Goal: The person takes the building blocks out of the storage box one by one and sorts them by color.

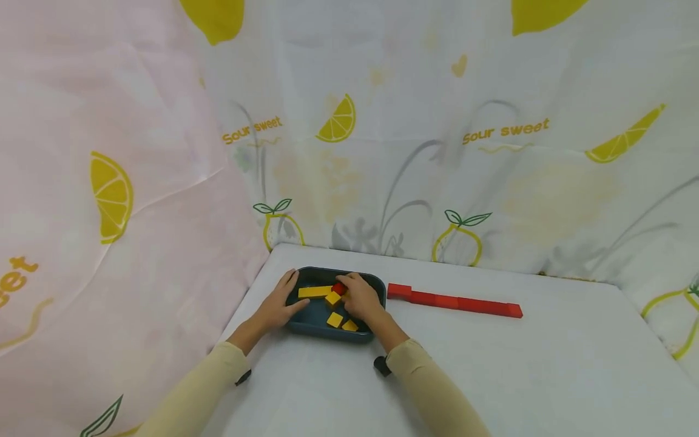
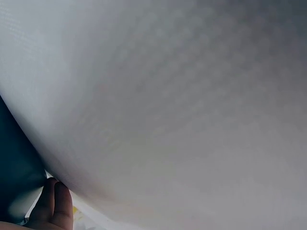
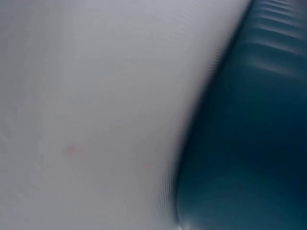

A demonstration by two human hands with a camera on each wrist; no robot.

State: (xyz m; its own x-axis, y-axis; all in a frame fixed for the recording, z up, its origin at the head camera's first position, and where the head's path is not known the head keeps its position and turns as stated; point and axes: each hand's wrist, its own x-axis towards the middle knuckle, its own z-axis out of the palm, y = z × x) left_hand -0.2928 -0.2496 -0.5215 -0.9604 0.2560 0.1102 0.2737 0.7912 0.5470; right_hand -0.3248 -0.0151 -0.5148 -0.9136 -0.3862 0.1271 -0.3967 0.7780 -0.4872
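A dark blue tray (image 1: 314, 331) with raised walls holds several yellow blocks (image 1: 335, 320), a long yellow block (image 1: 315, 292) and a red block (image 1: 339, 288). My left hand (image 1: 277, 308) holds the tray's left side, thumb reaching over the rim and fingers along the wall. In the left wrist view two fingers (image 2: 62, 206) show beside the dark tray wall. Reaching into the tray from the right, my right hand (image 1: 360, 297) has its fingertips curled at the red block, which sits tilted among the yellow ones; its thumb is mostly hidden.
Right of the tray, red blocks (image 1: 459, 303) lie end to end in a line across the white table (image 1: 491, 376). A lemon-print cloth (image 1: 393, 164) hangs behind the table, with a pinkish one (image 1: 164, 255) on the left. The right wrist view shows the tray's outer wall (image 3: 249, 143).
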